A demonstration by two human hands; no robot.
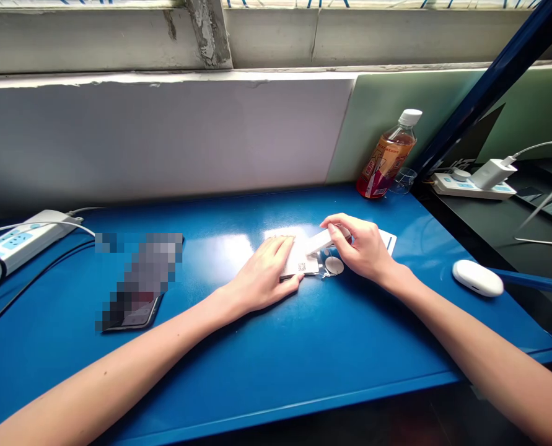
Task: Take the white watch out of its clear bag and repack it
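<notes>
My left hand (267,274) grips a flat white piece with a printed QR code (302,265), fingers along its far left side and thumb at its near edge. In my right hand (362,248) is a small white bar (321,240), pinched between thumb and fingers, its left end over the flat piece. Whether the two touch, I cannot tell. A round white disc (334,266) lies just below the bar, with some clear material around it. Behind my right hand, a white card with a dark line (389,240) is partly hidden.
On the blue table (276,371), a partly blurred phone (140,310) lies left, near a power strip (22,238) with cables. A drink bottle (389,158) stands at the back right. Farther right are a white oval case (477,277) and another power strip (473,186).
</notes>
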